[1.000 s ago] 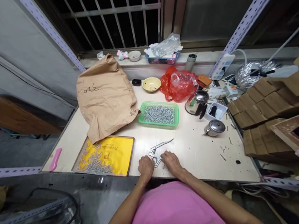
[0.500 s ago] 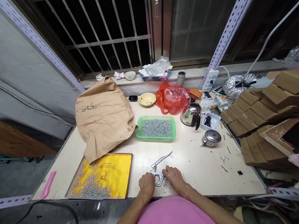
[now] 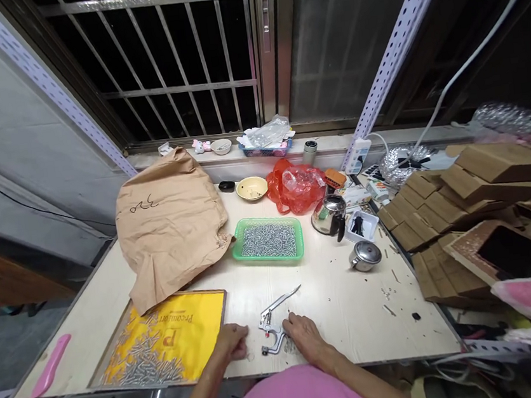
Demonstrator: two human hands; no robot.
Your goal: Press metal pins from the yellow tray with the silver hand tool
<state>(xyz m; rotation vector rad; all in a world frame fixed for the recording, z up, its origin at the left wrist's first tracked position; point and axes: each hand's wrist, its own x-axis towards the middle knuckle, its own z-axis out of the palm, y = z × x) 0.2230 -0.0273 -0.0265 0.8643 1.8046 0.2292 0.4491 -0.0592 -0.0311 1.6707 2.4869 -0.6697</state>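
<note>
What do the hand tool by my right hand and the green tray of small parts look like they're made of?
The hand tool looks like bare metal: silvery, with bright glints along its long handle. The green tray looks like moulded plastic: an even translucent green with a slightly glossy rim. The small parts in it look metallic, grey and shiny, though they are too small to tell more.

Bare tabletop [image 3: 345, 305] beyond pliers [image 3: 275, 325]

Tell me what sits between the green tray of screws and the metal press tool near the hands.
Only bare table in the head view: the stretch from the green tray to the press tool holds nothing.
</note>
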